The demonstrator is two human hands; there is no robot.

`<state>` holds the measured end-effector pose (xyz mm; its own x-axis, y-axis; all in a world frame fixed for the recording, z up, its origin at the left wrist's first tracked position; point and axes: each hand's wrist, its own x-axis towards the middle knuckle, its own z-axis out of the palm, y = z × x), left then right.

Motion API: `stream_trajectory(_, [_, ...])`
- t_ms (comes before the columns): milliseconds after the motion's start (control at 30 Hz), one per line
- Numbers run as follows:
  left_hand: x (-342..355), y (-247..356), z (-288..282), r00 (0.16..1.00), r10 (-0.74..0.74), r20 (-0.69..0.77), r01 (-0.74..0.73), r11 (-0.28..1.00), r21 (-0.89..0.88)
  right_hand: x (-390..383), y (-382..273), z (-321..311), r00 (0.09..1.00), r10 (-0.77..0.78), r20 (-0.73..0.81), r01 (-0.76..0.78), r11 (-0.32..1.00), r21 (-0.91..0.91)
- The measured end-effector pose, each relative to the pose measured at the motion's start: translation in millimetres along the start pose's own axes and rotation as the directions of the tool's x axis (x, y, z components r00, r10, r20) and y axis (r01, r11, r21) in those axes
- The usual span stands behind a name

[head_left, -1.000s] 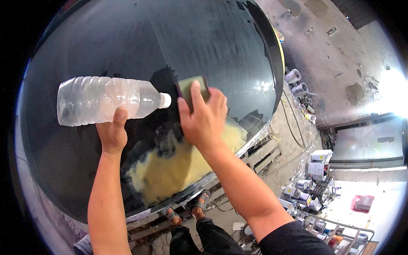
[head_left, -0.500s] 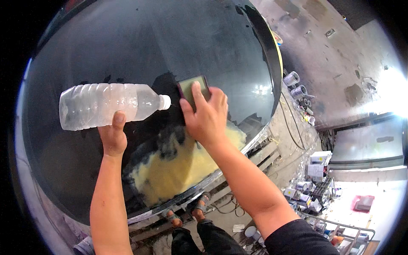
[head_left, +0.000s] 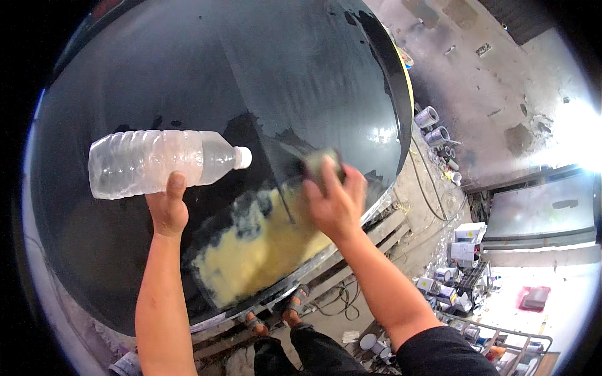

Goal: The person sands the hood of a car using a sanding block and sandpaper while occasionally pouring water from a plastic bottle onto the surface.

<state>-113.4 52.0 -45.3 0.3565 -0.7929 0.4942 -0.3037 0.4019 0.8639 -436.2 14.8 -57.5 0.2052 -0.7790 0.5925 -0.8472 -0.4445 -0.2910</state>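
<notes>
A clear plastic bottle [head_left: 144, 161] with a white cap lies sideways in my left hand [head_left: 168, 210], its cap pointing right; my thumb shows against its lower side. My right hand [head_left: 338, 203], smeared by motion, presses a sanding block [head_left: 321, 164] onto a large, dark, wet-looking curved panel [head_left: 188, 75]. The block looks greenish with a dark edge. A patch of yellowish filler [head_left: 251, 263] spreads over the panel's near part, just left of and below my right hand. How much liquid the bottle holds is hard to make out.
Slatted wood [head_left: 382, 241] runs along the panel's near edge, by my sandalled feet. Paint cans [head_left: 433, 125] stand along the wall at right. More cans and boxes [head_left: 467, 241] crowd a rack at lower right. A cable [head_left: 433, 188] lies on the floor.
My right hand has slid the sanding block right and toward me across the panel. My left hand and the bottle have shifted slightly lower in view.
</notes>
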Motion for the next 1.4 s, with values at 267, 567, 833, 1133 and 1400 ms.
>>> stream_trajectory(267, [1.4,-16.2,7.4,0.999,-0.016,0.031,0.014,0.999,0.044,69.2,-59.1,24.3,0.999,0.046,0.017,-0.048,0.996,0.079])
stream_trajectory(567, [-8.3,-17.7,-2.7,0.993,-0.108,-0.049,0.093,0.966,-0.242,-56.8,14.6,-17.1,0.997,0.076,-0.016,-0.076,0.997,0.009])
stream_trajectory(833, [-5.4,-28.1,-11.4,0.984,-0.176,-0.021,0.166,0.96,-0.226,-12.2,-32.0,4.8,0.999,-0.002,-0.042,0.007,0.992,0.127])
stream_trajectory(1133, [-4.6,-32.0,-7.2,0.991,-0.133,0.028,0.136,0.98,-0.146,12.7,-48.4,7.1,0.998,0.055,-0.038,-0.05,0.991,0.124])
stream_trajectory(1400, [-3.8,-16.5,-4.3,0.985,-0.168,-0.031,0.155,0.955,-0.251,-91.2,5.0,-27.3,0.996,0.087,-0.034,-0.083,0.992,0.09])
